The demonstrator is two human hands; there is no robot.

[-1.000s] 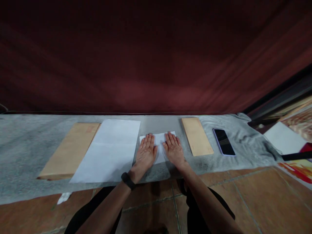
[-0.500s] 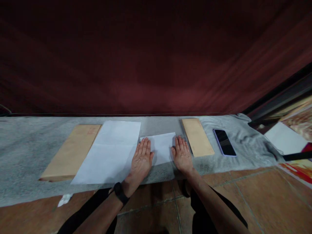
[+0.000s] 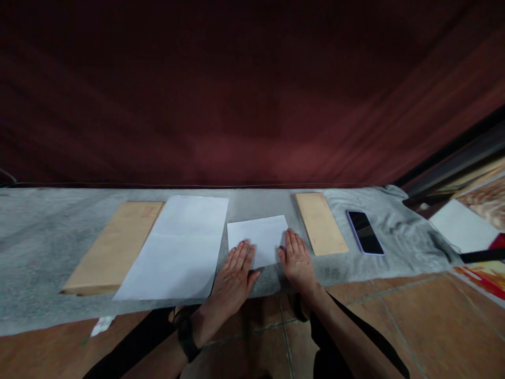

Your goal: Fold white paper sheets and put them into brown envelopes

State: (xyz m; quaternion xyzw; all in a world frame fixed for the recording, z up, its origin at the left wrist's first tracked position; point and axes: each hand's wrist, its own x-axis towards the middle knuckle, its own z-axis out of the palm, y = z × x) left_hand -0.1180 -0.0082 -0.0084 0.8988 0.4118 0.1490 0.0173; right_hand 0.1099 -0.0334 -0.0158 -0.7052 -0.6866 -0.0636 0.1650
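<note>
A small white folded sheet of paper [image 3: 262,234] lies flat on the grey cloth between my hands. My left hand [image 3: 235,273] rests palm down on its lower left part, fingers stretched and thumb spread to the right. On its right edge lies my right hand [image 3: 296,260], flat with the fingers straight. Left of the folded sheet, a large white sheet of paper [image 3: 177,247] with a faint crosswise crease partly covers a stack of big brown envelopes [image 3: 108,247]. A narrower pile of brown envelopes [image 3: 321,223] lies right of my right hand.
A dark-screened phone [image 3: 365,232] in a pale purple case lies farther right on the grey cloth [image 3: 39,237]. Behind the cloth hangs a dark red curtain [image 3: 252,105]. A scrap of white tissue [image 3: 102,325] is on the tiled floor [image 3: 445,321]. Printed papers [image 3: 485,279] lie at the far right.
My left hand has slid down toward me along the folded sheet, its thumb spreading outward and more paper showing. My right hand has shifted slightly down and stays on the right edge.
</note>
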